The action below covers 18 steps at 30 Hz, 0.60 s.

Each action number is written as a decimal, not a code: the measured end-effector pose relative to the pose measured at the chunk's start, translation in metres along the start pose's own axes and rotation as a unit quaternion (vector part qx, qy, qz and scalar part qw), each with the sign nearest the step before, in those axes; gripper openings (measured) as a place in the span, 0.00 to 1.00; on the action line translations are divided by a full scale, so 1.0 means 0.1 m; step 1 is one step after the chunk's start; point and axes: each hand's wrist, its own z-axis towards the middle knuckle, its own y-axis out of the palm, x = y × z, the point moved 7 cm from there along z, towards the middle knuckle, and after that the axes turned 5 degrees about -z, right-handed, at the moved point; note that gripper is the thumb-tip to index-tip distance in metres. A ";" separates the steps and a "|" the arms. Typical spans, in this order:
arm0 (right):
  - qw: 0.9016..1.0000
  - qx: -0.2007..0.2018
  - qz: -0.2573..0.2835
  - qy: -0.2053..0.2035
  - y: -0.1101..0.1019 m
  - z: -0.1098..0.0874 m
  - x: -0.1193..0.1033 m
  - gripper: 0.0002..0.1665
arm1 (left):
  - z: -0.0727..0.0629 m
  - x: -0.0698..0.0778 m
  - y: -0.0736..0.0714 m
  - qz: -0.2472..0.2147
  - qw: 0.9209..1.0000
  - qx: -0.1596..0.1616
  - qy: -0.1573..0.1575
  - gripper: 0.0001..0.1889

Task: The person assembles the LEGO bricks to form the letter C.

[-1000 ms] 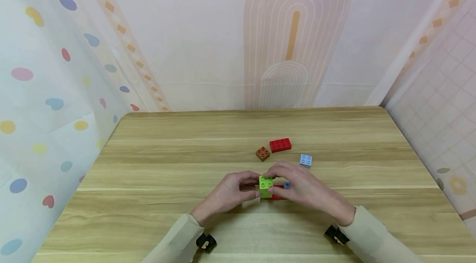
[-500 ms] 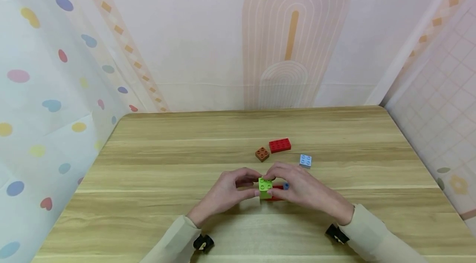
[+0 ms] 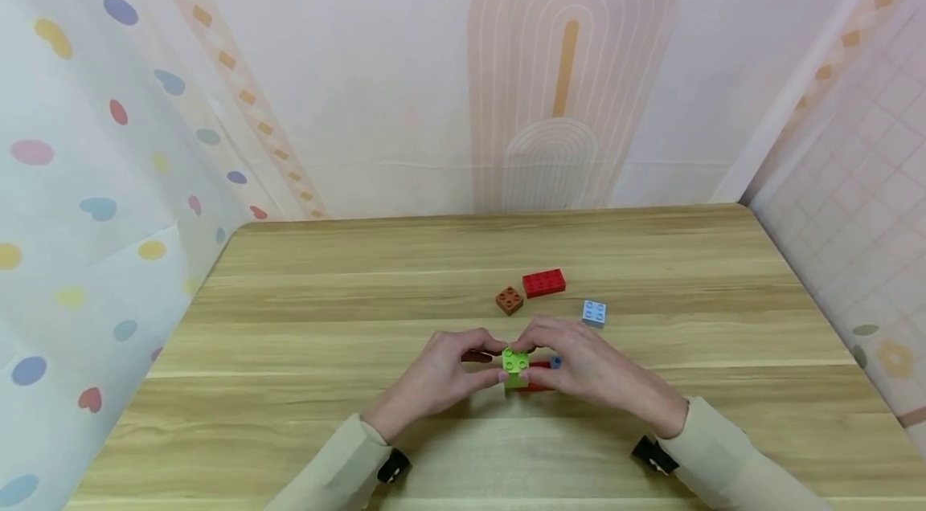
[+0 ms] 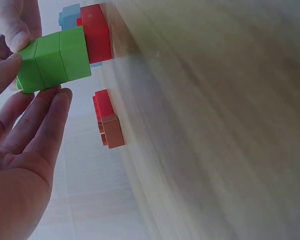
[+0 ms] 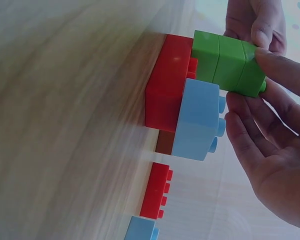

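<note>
A stack of three green toy building bricks [image 3: 515, 370] stands upright on one end of a larger red brick [image 5: 167, 82], as the right wrist view shows. A light blue brick [image 5: 196, 120] sits on that red brick's other end. My left hand [image 3: 444, 374] grips the green stack from the left, thumb on the near side and fingers on the far side. From the right, my right hand [image 3: 582, 362] pinches the top of the same stack between thumb and fingers. In the head view, the right hand hides much of the red brick and the light blue one.
Behind the hands lie a small brown brick [image 3: 510, 300], a flat red brick [image 3: 544, 283] and a separate light blue brick [image 3: 594, 313]. All rest on the wooden table [image 3: 325, 294]. A patterned cloth [image 3: 391, 77] hangs along the table's back edge, with more cloth at both sides.
The left fingers have shifted slightly around the green stack, leaving a wider gap between thumb and index finger. The right hand and bricks stay nearly still; the head view drifts a little.
</note>
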 end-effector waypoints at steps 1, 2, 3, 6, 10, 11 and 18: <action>1.000 0.001 -0.001 0.000 0.00 0.00 0.00 0.13 | 0.00 0.00 0.00 0.002 1.000 -0.002 -0.001 0.13; 1.000 0.002 -0.002 0.001 0.00 0.00 0.00 0.13 | 0.00 0.01 0.01 0.004 1.000 -0.002 -0.001 0.13; 1.000 0.002 -0.003 0.002 0.00 0.00 0.00 0.13 | 0.00 0.01 0.01 0.006 1.000 -0.003 -0.002 0.13; 1.000 0.002 -0.006 0.007 -0.01 -0.01 -0.01 0.14 | 0.00 0.03 0.02 0.011 1.000 -0.002 0.001 0.12; 1.000 0.003 -0.008 0.011 -0.01 -0.02 0.00 0.15 | 0.00 0.03 0.02 0.020 1.000 -0.003 -0.002 0.12; 1.000 0.003 -0.008 0.012 0.00 -0.02 0.00 0.15 | 0.00 0.03 0.02 0.019 1.000 -0.003 -0.003 0.12; 0.999 0.006 -0.009 0.037 0.01 -0.05 0.01 0.19 | 0.00 0.03 0.00 0.012 1.000 -0.003 -0.015 0.13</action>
